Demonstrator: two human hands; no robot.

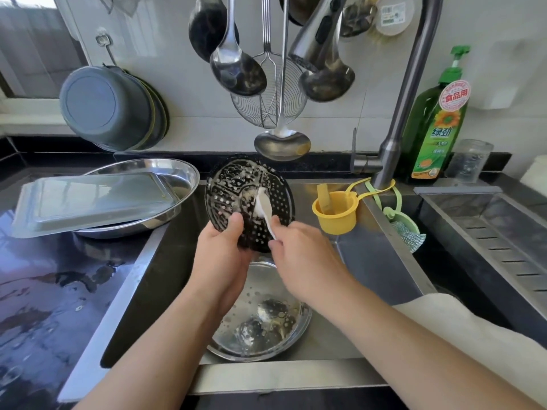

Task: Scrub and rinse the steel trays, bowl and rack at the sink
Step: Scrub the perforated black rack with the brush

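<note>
My left hand [228,247] fingers grip one perforated rack [250,202]; right hand [299,250] fingers pinch one brush [265,207]. One bowl [260,315] in sink, two trays [97,199] far-left on counter.

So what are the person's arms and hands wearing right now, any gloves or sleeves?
No gloves: the left hand and right hand are bare, with no rings, watch or bands visible. The left forearm is uncovered all the way to the frame edge. The right arm has a pale cream, soft-looking sleeve pushed up above the forearm.
</note>
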